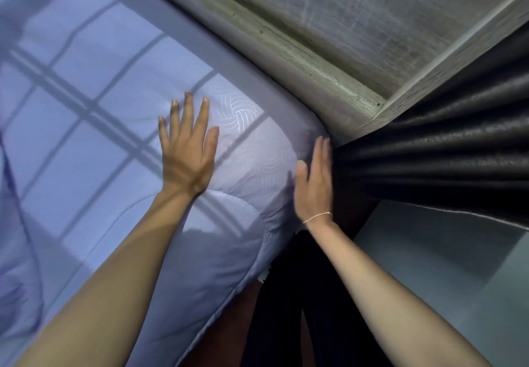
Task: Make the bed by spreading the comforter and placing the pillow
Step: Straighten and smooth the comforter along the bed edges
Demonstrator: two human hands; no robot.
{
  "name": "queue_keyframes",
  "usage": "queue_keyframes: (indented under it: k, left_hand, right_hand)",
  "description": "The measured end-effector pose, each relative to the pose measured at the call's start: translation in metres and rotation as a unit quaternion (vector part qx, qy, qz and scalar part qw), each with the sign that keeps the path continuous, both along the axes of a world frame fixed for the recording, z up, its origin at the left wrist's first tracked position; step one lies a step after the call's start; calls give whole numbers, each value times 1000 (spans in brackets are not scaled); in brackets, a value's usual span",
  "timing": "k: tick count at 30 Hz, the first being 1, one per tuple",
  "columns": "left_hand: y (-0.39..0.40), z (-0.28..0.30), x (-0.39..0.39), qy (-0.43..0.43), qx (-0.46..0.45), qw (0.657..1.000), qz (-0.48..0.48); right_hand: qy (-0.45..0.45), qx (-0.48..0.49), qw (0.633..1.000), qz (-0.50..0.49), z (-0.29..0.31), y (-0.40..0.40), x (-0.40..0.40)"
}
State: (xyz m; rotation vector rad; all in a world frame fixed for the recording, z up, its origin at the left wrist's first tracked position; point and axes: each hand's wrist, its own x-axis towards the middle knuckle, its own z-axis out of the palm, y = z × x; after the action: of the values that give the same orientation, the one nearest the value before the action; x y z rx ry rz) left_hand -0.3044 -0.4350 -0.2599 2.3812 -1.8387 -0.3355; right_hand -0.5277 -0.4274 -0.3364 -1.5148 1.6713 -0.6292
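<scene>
Left hand [187,151] lies flat, fingers spread, on the comforter [94,126]; right hand [313,183], fingers straight, presses its right side; corner lies just beyond both grips.

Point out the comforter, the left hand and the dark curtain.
comforter [86,143]: head view, flat top surface.
left hand [187,154]: head view, back of the hand.
dark curtain [429,163]: head view, gathered folds.

Grey wood-grain wall panel [357,17], dark pleated curtain [446,160], pale floor [446,266], window-grid shadows
</scene>
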Motion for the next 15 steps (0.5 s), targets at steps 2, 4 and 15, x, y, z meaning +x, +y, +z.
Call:
queue_keyframes:
  k: [2, 4, 15]
  left_hand:
    - [4, 4, 8, 56, -51, 997, 4]
    - [13, 5, 19, 18, -71, 997, 37]
    - [103, -9, 35, -59, 39, 980, 187]
  right_hand:
    - [19, -74, 993, 87, 13, 9, 31]
    - [70, -159, 968, 183, 11, 23, 53]
    - [112, -61, 991, 39, -9, 15, 4]
